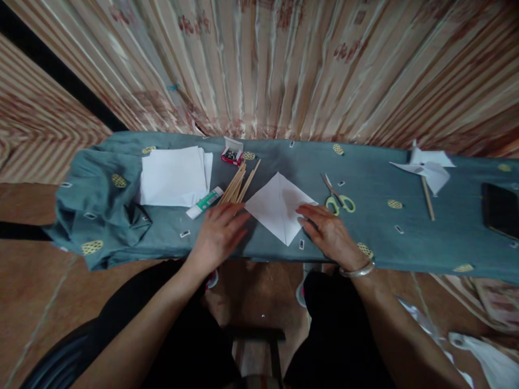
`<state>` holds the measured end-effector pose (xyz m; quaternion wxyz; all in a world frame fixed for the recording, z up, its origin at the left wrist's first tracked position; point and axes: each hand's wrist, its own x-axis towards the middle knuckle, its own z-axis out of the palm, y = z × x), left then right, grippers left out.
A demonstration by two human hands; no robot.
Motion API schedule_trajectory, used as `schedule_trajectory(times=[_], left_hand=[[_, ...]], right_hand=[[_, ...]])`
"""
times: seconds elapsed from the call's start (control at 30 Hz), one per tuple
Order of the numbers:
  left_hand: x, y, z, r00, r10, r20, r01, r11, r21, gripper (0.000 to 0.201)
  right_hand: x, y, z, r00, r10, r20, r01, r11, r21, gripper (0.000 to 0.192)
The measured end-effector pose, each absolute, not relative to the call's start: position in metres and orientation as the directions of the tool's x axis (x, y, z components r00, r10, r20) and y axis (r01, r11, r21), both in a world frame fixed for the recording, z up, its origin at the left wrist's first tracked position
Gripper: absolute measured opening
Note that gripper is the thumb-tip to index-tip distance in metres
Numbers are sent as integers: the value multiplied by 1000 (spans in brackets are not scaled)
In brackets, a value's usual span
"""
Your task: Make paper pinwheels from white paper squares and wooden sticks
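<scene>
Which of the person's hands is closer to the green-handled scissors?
The right hand. It rests on the white paper square's edge, just below-left of the scissors. The left hand lies beyond the paper, by the wooden sticks.

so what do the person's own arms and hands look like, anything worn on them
Both forearms are bare, with no sleeves in view. The right hand has a plain silver metal bangle at the wrist. The left hand shows no ring, watch or glove.
</scene>
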<state>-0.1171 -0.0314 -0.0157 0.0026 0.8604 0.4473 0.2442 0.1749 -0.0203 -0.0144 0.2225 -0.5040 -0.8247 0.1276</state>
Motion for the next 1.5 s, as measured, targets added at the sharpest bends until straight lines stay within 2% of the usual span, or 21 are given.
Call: schedule_trajectory(times=[0.07, 0.17, 0.27, 0.47, 0.6, 0.73, 0.93, 1.13, 1.27, 1.5], left_hand=[[-89, -31, -15, 646, 672, 361, 656, -731, 188, 24], [-60, -25, -18, 735, 611, 294, 589, -790, 170, 19], [-54, -17, -24, 745, 610, 269, 581, -792, 187, 17], [-64, -18, -31, 740, 594, 316, 543, -805, 240, 19], [-64, -18, -32, 705, 622, 340, 536, -782, 319, 18], [-59, -12, -30, 616, 696, 369, 533, -713, 455, 14], [-55, -4, -26, 534, 768, 355, 511, -627, 588, 12], [-57, 2, -28, 519, 788, 332, 518, -599, 611, 12], [-56, 5, -28, 527, 785, 324, 523, -601, 605, 12], [-53, 7, -25, 510, 807, 296, 561, -573, 597, 15]], right_hand=[[175, -22, -15, -414, 880, 235, 770, 476, -424, 32], [175, -24, -14, -434, 873, 222, 765, 487, -420, 33], [176, -26, -12, -458, 868, 193, 765, 496, -412, 33], [179, -27, -5, -484, 866, 128, 770, 491, -408, 32], [179, -23, -4, -492, 864, 105, 768, 487, -416, 31], [178, -18, -3, -481, 872, 97, 768, 472, -433, 30], [165, -14, 5, -366, 919, 144, 759, 384, -526, 19], [148, -14, 1, -259, 964, 50, 703, 224, -675, 14], [143, -11, -6, -196, 981, 3, 732, 149, -665, 14], [138, -12, -4, -157, 986, 62, 750, 160, -642, 13]])
